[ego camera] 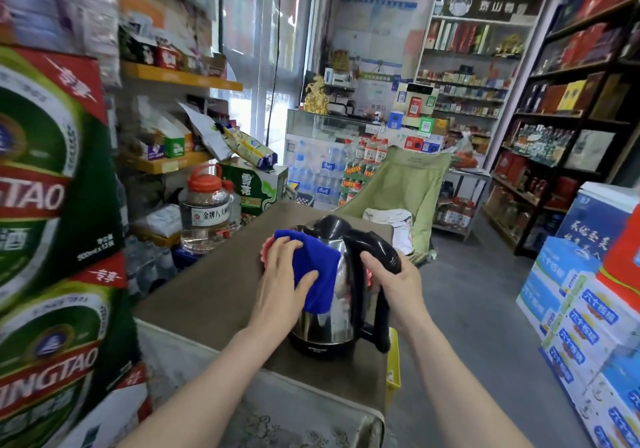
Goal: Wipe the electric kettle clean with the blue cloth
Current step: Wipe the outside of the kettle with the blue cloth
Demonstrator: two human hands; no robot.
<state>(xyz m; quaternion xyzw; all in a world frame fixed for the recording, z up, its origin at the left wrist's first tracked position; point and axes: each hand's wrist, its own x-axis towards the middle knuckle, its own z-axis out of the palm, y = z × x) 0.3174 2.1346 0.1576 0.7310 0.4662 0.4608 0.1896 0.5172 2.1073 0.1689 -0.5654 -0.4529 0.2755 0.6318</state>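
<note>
A shiny steel electric kettle (334, 323) with a black lid, base and handle stands upright on a brown cloth-covered table (214, 295). My right hand (394, 285) grips the kettle's black handle near its top. A blue cloth (320, 276) is pressed flat against the kettle's left side by my left hand (282, 279), fingers spread over it. A bit of red or pink stuff shows behind the cloth at the kettle's far left; what it is I cannot tell.
Stacked green beer cartons (52, 205) crowd the left. A large clear jug with an orange cap (206, 210) stands beyond the table's left edge. A green folding chair (405, 191) sits behind the table. Blue boxes (571, 316) line the right; shelves fill the walls.
</note>
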